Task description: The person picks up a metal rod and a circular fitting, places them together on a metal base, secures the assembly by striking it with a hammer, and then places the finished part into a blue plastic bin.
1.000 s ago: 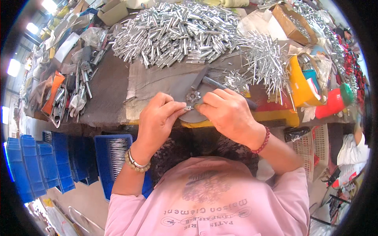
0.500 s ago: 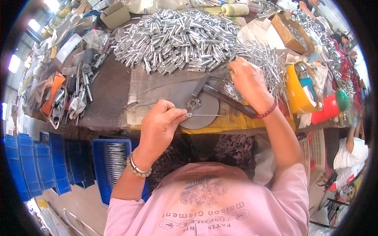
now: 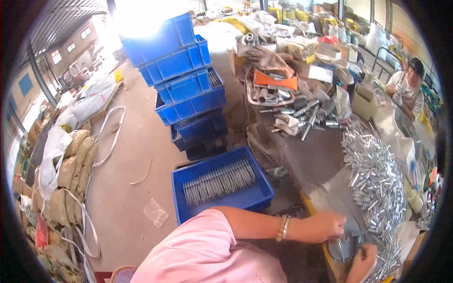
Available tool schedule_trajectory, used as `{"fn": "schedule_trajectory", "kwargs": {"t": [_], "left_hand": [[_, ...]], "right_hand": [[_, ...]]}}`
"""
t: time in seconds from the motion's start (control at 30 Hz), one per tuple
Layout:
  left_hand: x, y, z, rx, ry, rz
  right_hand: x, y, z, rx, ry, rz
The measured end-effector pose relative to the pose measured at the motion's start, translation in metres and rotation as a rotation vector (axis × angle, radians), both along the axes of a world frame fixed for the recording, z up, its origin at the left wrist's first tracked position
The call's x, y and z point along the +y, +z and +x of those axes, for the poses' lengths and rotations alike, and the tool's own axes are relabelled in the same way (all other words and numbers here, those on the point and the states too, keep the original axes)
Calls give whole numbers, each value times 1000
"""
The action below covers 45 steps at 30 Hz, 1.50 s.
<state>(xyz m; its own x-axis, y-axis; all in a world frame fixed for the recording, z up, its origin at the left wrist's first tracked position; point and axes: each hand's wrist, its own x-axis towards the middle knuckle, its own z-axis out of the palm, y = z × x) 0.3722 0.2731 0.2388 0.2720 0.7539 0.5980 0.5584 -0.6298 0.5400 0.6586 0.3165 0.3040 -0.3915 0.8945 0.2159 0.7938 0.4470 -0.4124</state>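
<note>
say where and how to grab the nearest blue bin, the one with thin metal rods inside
The blue bin is probably best held by the rims of its two short ends, left and right, from above: it is open-topped, walls rising around the rods, stacked bins stand close behind, and the left arm overlaps its near side here.

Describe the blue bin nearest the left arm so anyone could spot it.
Find the tall stack of blue bins left of the workbench. Below it in view, beside the left arm, sits an open blue bin. Unlike its neighbours, it shows a whole row of slim metal rods.
</note>
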Motion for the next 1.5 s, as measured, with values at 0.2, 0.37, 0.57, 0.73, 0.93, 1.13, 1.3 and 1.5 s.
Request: {"fn": "schedule_trajectory", "kwargs": {"t": [0.2,0.37,0.57,0.73,0.93,1.13,1.3,1.5], "left_hand": [[7,-3,-4,-17,-18,1],[6,-1,-5,41,-6,9],[9,-8,-2,15,-51,-23],[7,-6,-2,31,-59,-13],[10,-8,-2,19,-87,-30],[10,-6,-7,16,-91,-16],[0,14,-10,25,-70,-96],[5,-8,-4,-33,-71,-39]], "right_hand": [[-43,-1,-79,-105,140,228],[-50,9,-91,58,-23,11],[-48,-1,-81,-146,51,126],[-46,12,-84,-213,134,149],[-48,28,-90,-191,275,176],[-49,31,-95,-147,313,194],[-48,26,-95,-113,381,255],[-39,46,-98,-231,450,63]]}}
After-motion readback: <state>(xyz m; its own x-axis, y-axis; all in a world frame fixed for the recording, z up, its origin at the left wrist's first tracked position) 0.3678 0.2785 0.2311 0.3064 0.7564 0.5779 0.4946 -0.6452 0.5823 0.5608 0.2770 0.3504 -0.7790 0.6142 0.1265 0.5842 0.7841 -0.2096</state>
